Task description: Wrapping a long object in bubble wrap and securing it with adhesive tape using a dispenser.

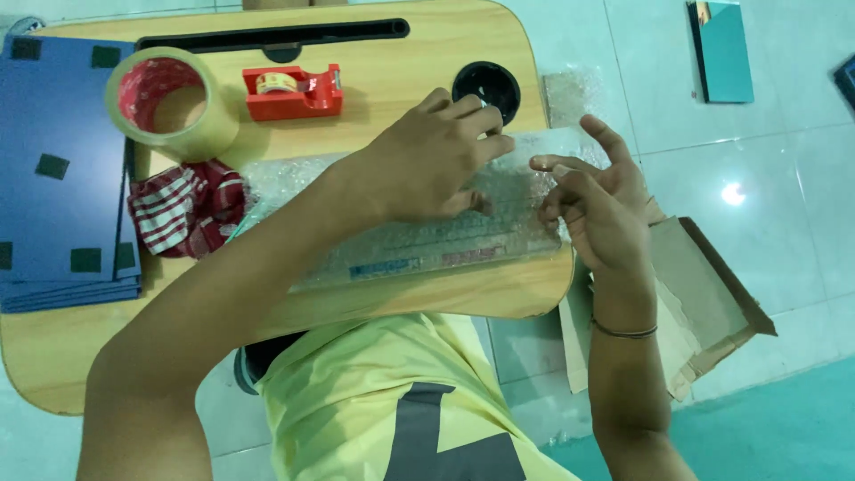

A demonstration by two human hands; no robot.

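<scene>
- A keyboard wrapped in bubble wrap [427, 236] lies on the wooden lap table [463, 303], its long axis running left to right across the view, the right end tilted slightly away from the person.
- The left hand [436, 160] lies flat on top of the wrap, fingers held close together and pressing down near the far edge.
- The right hand [597, 200] is at the keyboard's right end, thumb and forefinger pinching the wrap's edge, the other fingers loosely spread.
- One wide roll of tan tape [169, 102] and one red tape dispenser [294, 91] sit behind the keyboard.
- One red-and-white striped cloth [183, 209] lies at its left end.
- One stack of blue sheets [62, 169] is further left.
- One torn cardboard box [695, 303] lies on the floor.
</scene>
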